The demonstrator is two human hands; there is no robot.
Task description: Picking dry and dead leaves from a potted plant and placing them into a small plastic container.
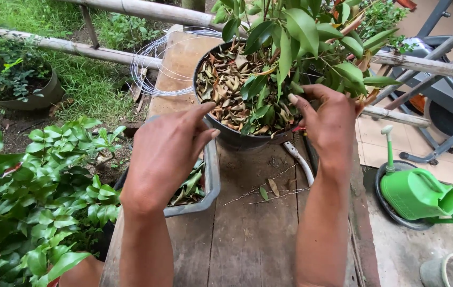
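My left hand (pixel 165 154) hovers loose-fingered, empty, just beside the black pot (pixel 226 133); right hand (pixel 330 125) grips pruning shears (pixel 298 159) at its rim among the leaves — a slip could nick my fingers

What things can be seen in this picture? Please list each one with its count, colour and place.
black pot: 1, black, table centre, holds dry brown leaves and a green plant
pruning shears: 1, pale handles, beside the pot
grey tray: 1, grey, left table edge
wire coil: 1, silver, far table end
wooden table: 1, brown
watering can: 1, green, floor at right
left hand: 1, fingers open, reaching toward the pot
right hand: 1, at the plant's branches
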